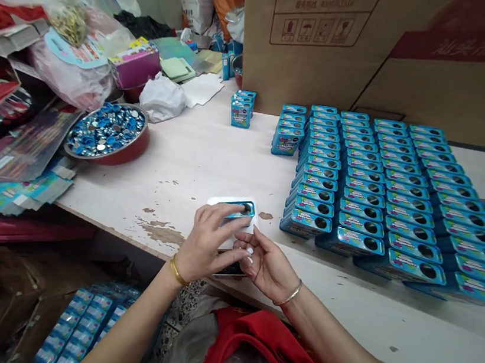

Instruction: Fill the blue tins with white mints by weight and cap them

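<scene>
My left hand [212, 237] reaches over a white holder [254, 202] at the table's front edge, its fingers stretched out and apart. Under its fingertips sits a blue tin [247, 206] with a dark round opening, mostly covered by the hand. My right hand [269, 268] is turned palm up just to the right, fingers curled, near my left thumb. Small pale shiny spots show at its fingertips; whether they are nails or small discs I cannot tell. To the left, a red-sided metal bowl [132, 152] holds many small blue and silver round pieces [106, 131].
Several rows of blue tins [362, 188] stand on the right, with smaller groups [242, 110] behind. A large cardboard box [311, 65] closes off the back. Bags and a purple box [136, 66] clutter the left. More packed tins [80, 327] lie below the table.
</scene>
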Motion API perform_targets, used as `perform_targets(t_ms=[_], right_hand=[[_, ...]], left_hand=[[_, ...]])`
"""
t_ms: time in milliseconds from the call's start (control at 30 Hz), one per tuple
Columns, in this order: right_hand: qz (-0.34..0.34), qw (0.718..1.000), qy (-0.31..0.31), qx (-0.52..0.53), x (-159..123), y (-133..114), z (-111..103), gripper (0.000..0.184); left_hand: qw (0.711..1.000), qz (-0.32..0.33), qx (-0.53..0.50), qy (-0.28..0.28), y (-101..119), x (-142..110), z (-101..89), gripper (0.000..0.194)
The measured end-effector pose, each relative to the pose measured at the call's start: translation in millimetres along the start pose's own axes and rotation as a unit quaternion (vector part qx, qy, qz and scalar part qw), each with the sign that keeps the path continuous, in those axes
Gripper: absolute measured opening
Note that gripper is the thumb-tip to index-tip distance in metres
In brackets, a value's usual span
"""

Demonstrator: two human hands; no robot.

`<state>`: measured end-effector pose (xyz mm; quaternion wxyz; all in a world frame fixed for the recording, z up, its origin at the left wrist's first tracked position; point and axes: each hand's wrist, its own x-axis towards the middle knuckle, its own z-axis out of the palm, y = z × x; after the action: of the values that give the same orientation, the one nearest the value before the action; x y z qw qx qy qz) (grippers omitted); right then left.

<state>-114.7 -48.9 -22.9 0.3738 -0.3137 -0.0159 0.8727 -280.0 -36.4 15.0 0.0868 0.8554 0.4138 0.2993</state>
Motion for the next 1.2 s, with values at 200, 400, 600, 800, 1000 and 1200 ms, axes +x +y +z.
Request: perform_targets(t_ms=[200, 400, 600, 800, 1000, 1200], right_hand=[[-0.007, 0.999, 0.047, 0.004, -1, -3, -7, 0.023], [-0.034, 0.995, 0.083, 0.034, 0, -11, -2, 0.026], [-0.038, 0.994, 0.095, 0.05, 4, -19, 10, 0.027], [-0.037, 0.994, 0.093, 0.042, 6, -16, 13, 0.023], [-0.042, 0.996, 0.079, 0.03, 8, -15, 9, 0.018], [-0.05, 0.995, 0.081, 0.007, 0, -18, -3, 0.01]], left_hand=[[0.986, -0.133, -0.103, 0.009, -50, -6, 30.2, 0.07], [0.995, 0.064, 0.075, -0.033, -39, 12, 18.4, 0.036], [0.973, 0.121, 0.194, 0.008, -28, 9, 8.5, 0.032], [0.984, 0.069, 0.163, 0.021, -38, -6, 20.1, 0.04], [0.99, 0.041, 0.126, 0.051, -41, -13, 23.2, 0.044], [0.994, -0.094, -0.05, 0.026, -49, -15, 34.5, 0.034]])
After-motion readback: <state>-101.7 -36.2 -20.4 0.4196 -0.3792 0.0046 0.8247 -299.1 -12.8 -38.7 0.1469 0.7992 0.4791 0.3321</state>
